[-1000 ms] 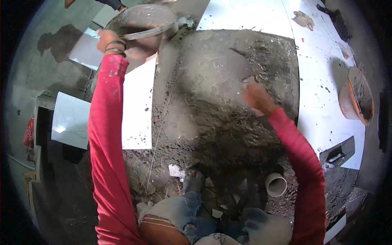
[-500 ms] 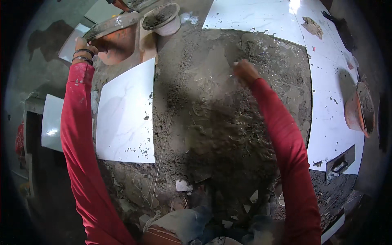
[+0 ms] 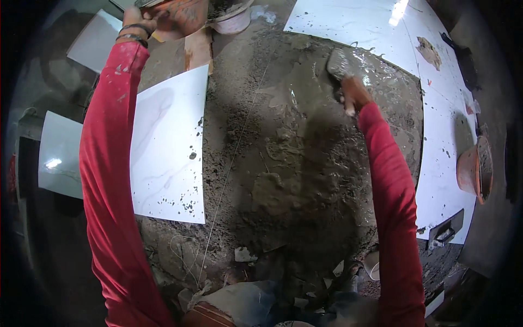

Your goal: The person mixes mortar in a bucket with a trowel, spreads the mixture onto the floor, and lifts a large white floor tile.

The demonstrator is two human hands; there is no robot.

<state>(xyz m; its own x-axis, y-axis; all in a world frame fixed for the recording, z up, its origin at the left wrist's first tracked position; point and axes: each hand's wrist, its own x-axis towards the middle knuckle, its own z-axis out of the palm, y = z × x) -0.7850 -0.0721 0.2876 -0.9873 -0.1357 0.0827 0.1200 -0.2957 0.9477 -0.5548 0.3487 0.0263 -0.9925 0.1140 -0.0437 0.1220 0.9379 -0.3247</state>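
Grey mortar (image 3: 302,103): in the head view, a wet, glossy bed lies on the floor ahead of the person, between a white tile (image 3: 169,155) on the left and white tiles (image 3: 436,152) on the right.
Trowel (image 3: 340,62): its blade is at the bed's far right part; a low angle, even pressure and overlapping strokes would probably give the flattest coat.
Rough near side: lumps and ridges show there, so it likely needs more slurry than the smooth far part.
String (image 3: 234,150): it runs along the bed's left side; the blade is best kept off it, lest the line be nudged.
Tile edges: specks dot the white faces; shorter strokes there should limit splashing.
Right hand (image 3: 354,95): closed round the trowel's handle, fingers curled.
Left hand (image 3: 137,20): curled at the rim of an orange bucket (image 3: 182,19), seemingly gripping it; the frame's top cuts the bucket off.
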